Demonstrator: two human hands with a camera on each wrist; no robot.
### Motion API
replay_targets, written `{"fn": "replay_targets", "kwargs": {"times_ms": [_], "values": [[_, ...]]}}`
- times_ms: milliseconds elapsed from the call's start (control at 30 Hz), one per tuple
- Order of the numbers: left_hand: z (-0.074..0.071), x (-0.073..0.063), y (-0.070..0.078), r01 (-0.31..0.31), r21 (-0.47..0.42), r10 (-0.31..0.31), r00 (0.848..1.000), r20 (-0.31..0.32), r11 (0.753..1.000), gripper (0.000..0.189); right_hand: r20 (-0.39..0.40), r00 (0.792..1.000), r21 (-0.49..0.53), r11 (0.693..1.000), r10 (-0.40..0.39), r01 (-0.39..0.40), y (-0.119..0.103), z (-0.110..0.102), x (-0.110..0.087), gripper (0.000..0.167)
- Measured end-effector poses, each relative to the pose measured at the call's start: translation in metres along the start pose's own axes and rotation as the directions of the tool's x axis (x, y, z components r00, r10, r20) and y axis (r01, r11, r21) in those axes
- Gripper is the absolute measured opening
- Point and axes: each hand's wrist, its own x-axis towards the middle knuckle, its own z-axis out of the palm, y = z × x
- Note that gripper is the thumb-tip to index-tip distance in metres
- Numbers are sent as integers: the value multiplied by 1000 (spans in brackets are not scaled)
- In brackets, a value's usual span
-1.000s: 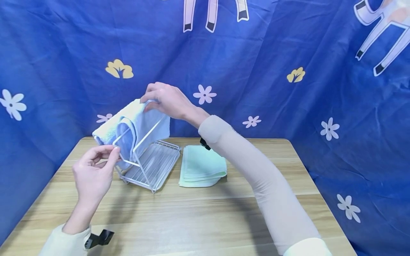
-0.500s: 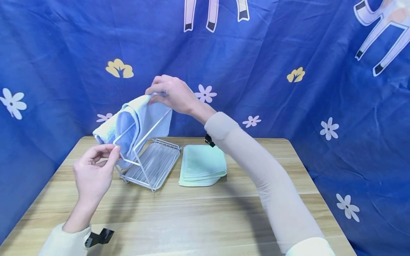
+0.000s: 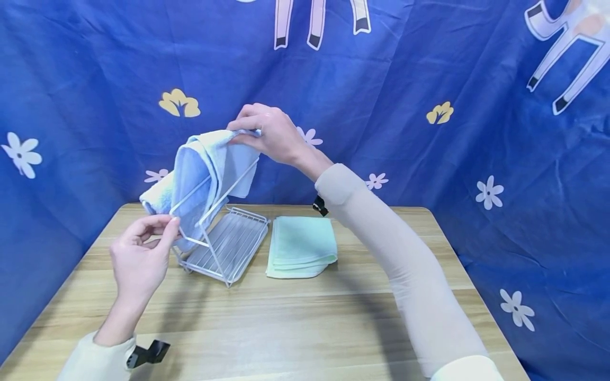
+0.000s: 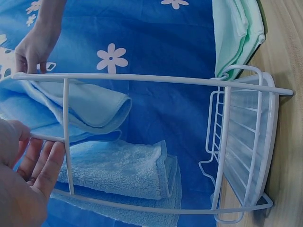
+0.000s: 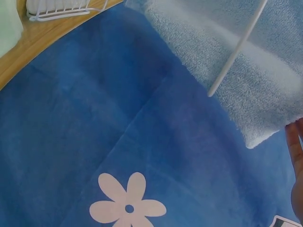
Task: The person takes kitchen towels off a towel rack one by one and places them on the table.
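A light blue towel (image 3: 195, 164) hangs draped over the upper bars of a white wire rack (image 3: 215, 261) at the left of the table. My right hand (image 3: 272, 132) pinches the towel's upper edge, raised above the bars. Lower down, my left hand (image 3: 139, 259) grips the rack's near upper end between thumb and fingers. Through the left wrist view, the towel (image 4: 113, 170) shows between the rack's bars, with fingers (image 4: 51, 163) curled at a short bar. Only the fingertips (image 5: 294, 149) of the right hand reach the towel's border in the right wrist view.
A folded mint-green cloth (image 3: 303, 243) lies on the wooden table (image 3: 286, 323) to the right of the rack. The rack's base holds a clear tray (image 3: 233, 241). A blue patterned curtain (image 3: 362, 153) stands close behind the table.
My right hand has moved up and to the right, drawing the towel's edge with it. The towel's folded loop rises higher above the bars. My left hand has stayed in place on the rack.
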Motion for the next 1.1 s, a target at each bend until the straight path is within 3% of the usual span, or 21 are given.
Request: {"fn": "replay_targets", "kwargs": {"times_ms": [467,733,933,1100], "values": [[0,0,1,12,0,-12,1000,-7,1000,8,-166,986,86,995,-27,42,8,-23,-14,19],[-1,-1,1,14,16,-14,1000,-8,1000,8,-223,974,132,990,-27,58,11,-38,-20,17],[-1,-1,1,14,29,-13,1000,-7,999,8,-293,955,128,989,-35,76,16,-50,-26,16],[-1,-1,2,13,30,-13,1000,-5,999,10,-368,926,115,985,-78,129,22,-57,-35,14]]}}
